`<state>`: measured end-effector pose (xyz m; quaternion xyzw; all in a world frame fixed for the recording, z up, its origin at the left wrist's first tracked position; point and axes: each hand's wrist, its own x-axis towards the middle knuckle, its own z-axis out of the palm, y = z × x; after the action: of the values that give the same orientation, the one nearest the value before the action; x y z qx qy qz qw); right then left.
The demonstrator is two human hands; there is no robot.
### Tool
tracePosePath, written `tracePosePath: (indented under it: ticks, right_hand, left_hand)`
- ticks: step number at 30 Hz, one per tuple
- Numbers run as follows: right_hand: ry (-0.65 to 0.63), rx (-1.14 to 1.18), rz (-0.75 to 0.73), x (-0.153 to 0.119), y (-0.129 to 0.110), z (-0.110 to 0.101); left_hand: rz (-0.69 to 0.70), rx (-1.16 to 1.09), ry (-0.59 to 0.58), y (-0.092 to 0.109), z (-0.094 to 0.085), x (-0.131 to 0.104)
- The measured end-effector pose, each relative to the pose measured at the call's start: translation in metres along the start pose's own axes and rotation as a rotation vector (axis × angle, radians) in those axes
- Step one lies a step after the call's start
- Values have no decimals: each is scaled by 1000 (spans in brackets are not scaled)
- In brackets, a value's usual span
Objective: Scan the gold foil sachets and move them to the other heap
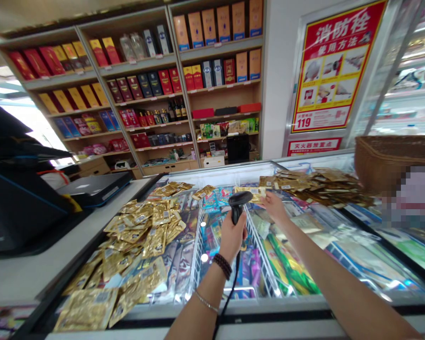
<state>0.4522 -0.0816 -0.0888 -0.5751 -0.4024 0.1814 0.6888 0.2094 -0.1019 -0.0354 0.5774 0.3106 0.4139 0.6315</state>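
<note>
My left hand point(233, 236) is wrapped round the handle of a black barcode scanner point(241, 198), its head pointing away over the glass freezer lid. A dark cable runs down from the handle beside my wrist. To the right, my right hand point(274, 206) pinches the end of a gold packet point(254, 192) with a pale label, just beyond the scanner head. A pile of gold packets point(152, 222) spreads over the left of the glass. Another heap of gold packets point(315, 184) lies at the back right, past my right hand.
Under the glass, the freezer point(233, 283) holds wire baskets of colourful packs. A wicker basket point(386, 160) stands at the right. On the left are a counter point(24, 278) and black checkout equipment point(17, 208). Shelves of boxes point(148, 85) line the back wall.
</note>
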Motion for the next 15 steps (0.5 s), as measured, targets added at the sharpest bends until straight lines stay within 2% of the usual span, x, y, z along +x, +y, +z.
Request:
tracePosePath:
  ticks: [4,10,13,15]
  right_hand:
    - [17,67,102,1,-1,0]
    - [125,258,187,3,0,-1]
    - [185,304,164,9,4,-14]
    - [254,329,134,18,5,-30]
  left_hand:
    - [21,14,6,-5,1,1]
    - [72,-15,73,-4,-8,7]
    - [71,-53,141,4,-14,10]
    - [64,-78,178,10,-16,10]
